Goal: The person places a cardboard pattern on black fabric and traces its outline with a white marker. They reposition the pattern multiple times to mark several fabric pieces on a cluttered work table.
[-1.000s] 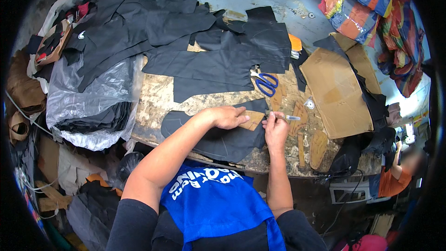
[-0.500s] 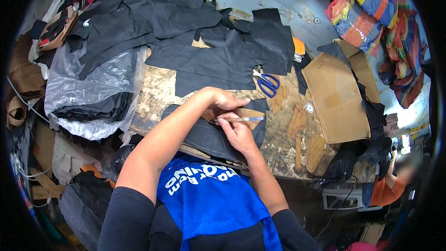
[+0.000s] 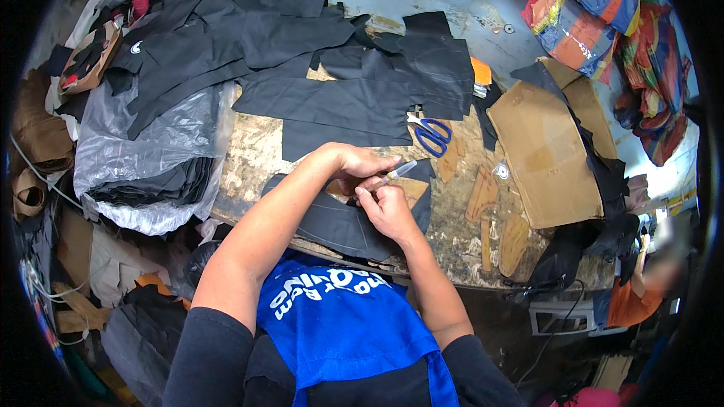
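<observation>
My right hand (image 3: 391, 211) is closed around a clear-barrelled pen (image 3: 402, 169), tilted with its upper end pointing up and right; its tip is hidden by my fingers. Under both hands lies a brown pattern piece (image 3: 415, 191) on a dark sheet of material (image 3: 332, 222) marked with thin pale lines. My left hand (image 3: 356, 163) rests across the pattern piece, thumb stretched to the right and the other fingers partly hidden beneath it. Just beyond, blue-handled scissors (image 3: 434, 138) lie by more black sheets (image 3: 324, 102).
Several brown pattern pieces (image 3: 513, 241) lie on the worn wooden table (image 3: 253, 136) to the right, near a cardboard box (image 3: 547, 158). A clear plastic bag (image 3: 105, 132) holding black pieces stands left. Black sheets (image 3: 226, 22) are heaped behind. Another person (image 3: 630, 301) is at far right.
The pen has swung from nearly level to tilted upward as my right hand turned slightly. My left hand stays in about the same place on the pattern piece.
</observation>
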The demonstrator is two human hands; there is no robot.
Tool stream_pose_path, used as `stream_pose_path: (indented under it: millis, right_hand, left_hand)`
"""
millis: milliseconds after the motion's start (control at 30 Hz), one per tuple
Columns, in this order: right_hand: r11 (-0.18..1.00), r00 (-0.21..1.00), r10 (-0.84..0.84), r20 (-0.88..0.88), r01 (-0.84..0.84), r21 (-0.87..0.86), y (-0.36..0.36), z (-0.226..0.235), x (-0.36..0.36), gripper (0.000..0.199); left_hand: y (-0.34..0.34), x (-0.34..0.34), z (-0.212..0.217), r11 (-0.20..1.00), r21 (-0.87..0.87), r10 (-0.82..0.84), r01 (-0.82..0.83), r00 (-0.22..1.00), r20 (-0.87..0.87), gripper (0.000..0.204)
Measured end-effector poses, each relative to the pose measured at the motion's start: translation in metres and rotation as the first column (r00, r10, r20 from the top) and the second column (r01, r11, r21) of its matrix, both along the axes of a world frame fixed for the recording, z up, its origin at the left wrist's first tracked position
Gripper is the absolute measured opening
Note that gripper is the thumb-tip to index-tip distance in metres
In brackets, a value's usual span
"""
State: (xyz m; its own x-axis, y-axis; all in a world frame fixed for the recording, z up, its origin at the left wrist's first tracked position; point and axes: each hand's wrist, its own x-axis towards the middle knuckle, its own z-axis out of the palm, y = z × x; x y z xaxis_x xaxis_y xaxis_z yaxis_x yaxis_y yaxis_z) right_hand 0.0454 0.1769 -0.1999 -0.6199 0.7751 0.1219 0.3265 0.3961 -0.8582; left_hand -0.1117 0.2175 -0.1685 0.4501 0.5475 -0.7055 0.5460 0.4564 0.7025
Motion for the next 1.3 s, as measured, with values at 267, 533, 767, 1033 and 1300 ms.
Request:
stream_pose_path:
  millis: [267,533,767,1033,1300]
  right_hand:
    - [0.998,0.993,-0.022,-0.12,0.028,0.049,0.0,0.004,0.004,0.016]
    - [0.834,0.871,-0.46,0.171,0.358,0.419,0.005,0.019,0.079,0.016]
    - [0.87,0.747,-0.492,-0.447,0.426,-0.246,0.018,0.006,0.07,0.017]
    - [0.916,0.88,-0.353,-0.316,0.395,0.076,0.023,-0.038,0.038,0.009]
    - [0.906,0.851,-0.375,-0.367,0.421,0.049,0.025,-0.04,0.042,0.009]
  left_hand:
    - [-0.006,0.001,0.001,0.993,0.092,0.074,-0.076,0.997,0.026,0.073]
    - [-0.008,0.003,0.002,0.991,0.131,-0.04,0.042,0.999,-0.013,0.075]
    - [-0.113,0.064,-0.014,0.453,0.734,0.119,0.505,0.782,-0.612,0.06]
    - [-0.208,0.007,-0.012,0.518,0.818,0.205,0.248,0.893,-0.4,0.055]
    - [-0.213,-0.031,-0.019,0.573,0.82,0.507,-0.006,0.789,-0.348,0.06]
